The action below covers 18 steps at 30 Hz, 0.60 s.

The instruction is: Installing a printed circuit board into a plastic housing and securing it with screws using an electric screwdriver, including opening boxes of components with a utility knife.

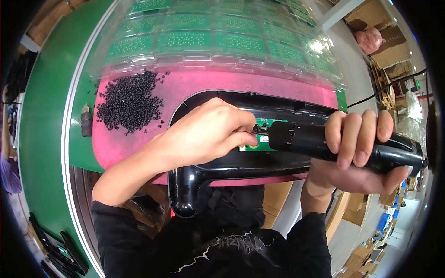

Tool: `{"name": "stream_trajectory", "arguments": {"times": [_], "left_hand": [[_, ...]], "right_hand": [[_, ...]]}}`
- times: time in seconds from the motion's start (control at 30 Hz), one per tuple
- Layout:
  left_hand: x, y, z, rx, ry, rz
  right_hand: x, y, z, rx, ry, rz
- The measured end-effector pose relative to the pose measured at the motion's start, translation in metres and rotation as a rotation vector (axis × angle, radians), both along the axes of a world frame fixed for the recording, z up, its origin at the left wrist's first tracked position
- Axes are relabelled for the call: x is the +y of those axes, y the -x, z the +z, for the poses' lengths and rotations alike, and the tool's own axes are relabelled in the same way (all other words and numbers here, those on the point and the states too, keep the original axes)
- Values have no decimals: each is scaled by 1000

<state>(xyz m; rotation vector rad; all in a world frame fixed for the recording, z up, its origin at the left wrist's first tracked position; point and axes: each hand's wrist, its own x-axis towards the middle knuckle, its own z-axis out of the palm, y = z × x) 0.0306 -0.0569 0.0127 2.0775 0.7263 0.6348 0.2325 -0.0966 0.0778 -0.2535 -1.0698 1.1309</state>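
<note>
My right hand (359,143) is wrapped around the thick body of a black electric screwdriver (303,139), which lies almost level and points left. At its thin metal bit, the thumb and forefinger of my left hand (208,129) are pinched together, with a few small black screws (261,127) showing at the fingertips. Beneath both hands is a glossy black plastic housing (222,173) with a rounded body and a stubby arm at lower left. A green circuit board (266,145) sits inside it, partly covered by my fingers and the screwdriver.
A heap of small black screws (130,102) lies on the pink mat (185,78) at left. Stacked clear trays (185,39) of green boards stand behind. A small dark object (86,121) rests left of the mat. A black cable (384,88) hangs at right.
</note>
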Motion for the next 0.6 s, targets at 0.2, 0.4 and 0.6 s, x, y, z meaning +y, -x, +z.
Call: {"name": "stream_trajectory", "arguments": {"times": [0.2,0.4,0.6], "left_hand": [[2,-2,7,-22,61,-90],[-4,-5,-3,-99,4,-31],[0,-6,-5,-174,-66,-3]], "right_hand": [[-4,-5,6,13,-29,-25],[-5,-8,4,7,-40,-38],[-6,-7,5,12,-90,-60]]}}
